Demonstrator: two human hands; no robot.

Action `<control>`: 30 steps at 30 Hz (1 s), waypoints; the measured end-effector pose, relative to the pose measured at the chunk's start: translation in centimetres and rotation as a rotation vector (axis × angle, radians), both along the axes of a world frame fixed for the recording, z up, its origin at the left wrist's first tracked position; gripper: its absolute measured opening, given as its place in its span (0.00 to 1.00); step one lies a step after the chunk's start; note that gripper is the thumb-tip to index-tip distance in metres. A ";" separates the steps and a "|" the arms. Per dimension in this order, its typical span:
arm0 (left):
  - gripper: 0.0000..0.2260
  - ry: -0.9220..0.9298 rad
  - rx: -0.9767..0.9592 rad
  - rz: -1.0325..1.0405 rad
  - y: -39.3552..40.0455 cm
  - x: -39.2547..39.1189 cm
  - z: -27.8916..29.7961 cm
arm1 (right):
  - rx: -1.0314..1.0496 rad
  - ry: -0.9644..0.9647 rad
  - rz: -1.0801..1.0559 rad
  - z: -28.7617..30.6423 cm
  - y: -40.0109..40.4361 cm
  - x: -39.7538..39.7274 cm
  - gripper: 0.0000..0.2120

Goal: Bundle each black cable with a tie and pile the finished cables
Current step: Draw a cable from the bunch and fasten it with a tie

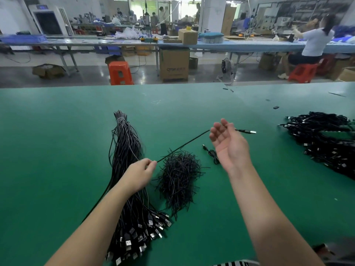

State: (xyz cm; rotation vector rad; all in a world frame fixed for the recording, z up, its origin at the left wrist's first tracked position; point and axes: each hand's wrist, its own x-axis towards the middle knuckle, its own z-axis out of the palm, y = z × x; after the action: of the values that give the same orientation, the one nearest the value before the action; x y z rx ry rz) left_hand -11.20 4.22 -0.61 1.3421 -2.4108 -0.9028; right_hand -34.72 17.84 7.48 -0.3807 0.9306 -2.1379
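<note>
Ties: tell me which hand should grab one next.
Left, probably. The left hand pinches the cable right beside the ties; the right hand is farther off, its fingers around the plug end.

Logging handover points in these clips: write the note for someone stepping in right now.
Left hand pinches one black cable; right hand holds it near its USB plug, stretched above the green table.
Unbundled cables lie under the left forearm; ties sit between the arms.
Done: finished pile, far right.
Left: coil and tie this cable, pile it, then work through the rest.
</note>
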 end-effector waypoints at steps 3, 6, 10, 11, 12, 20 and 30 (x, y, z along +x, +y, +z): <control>0.20 -0.402 -0.453 -0.181 0.7 1.4 -0.5 | 0.017 0.005 -0.068 0.0 0.3 -2.5 0.15; 0.20 -0.371 -0.429 -0.318 1.0 2.8 -0.7 | 0.109 0.116 -0.135 -0.3 0.4 -3.8 0.16; 0.18 -0.524 -0.211 -0.377 1.8 3.4 0.0 | 0.115 0.103 -0.048 -0.9 0.2 -3.1 0.17; 0.17 -0.614 -0.243 -0.363 1.9 3.4 0.3 | 0.132 0.107 -0.007 -1.0 0.0 -2.5 0.18; 0.17 -0.684 -0.277 -0.344 1.9 3.3 0.6 | 0.163 0.132 0.031 -1.2 -0.1 -1.8 0.20; 0.30 -0.022 0.037 -0.278 3.2 1.4 4.6 | 0.249 0.398 0.461 -2.6 -1.4 6.0 0.12; 0.18 0.648 0.598 -0.320 3.9 -1.0 7.0 | 0.210 0.323 0.732 -2.6 -0.9 9.7 0.11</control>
State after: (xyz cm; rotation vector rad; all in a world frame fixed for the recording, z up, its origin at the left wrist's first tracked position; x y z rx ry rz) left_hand -12.21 8.11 6.44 0.6211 -1.9175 -1.9026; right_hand -24.99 16.98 4.89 -0.8307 0.9853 -1.3217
